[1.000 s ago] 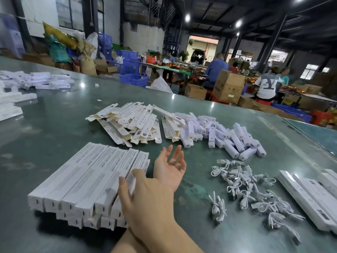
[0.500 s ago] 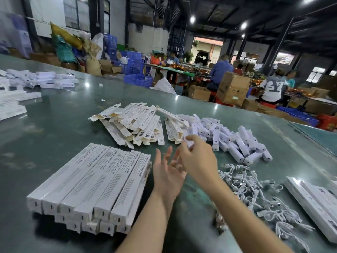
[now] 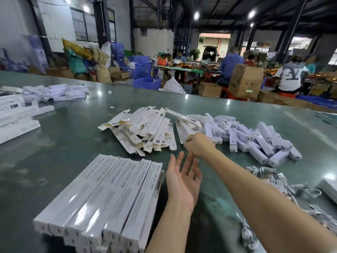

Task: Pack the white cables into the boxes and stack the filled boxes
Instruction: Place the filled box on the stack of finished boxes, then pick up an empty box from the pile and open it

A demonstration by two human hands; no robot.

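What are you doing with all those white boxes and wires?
A person is packing at a big green table. Their right hand reaches out to a flat, unfolded box at the edge of the pile of flat boxes and pinches its end. Their left hand waits open, palm up, beside the stack of filled boxes. The white cables lie in a tangle on the right, and small white boxes are heaped behind them.
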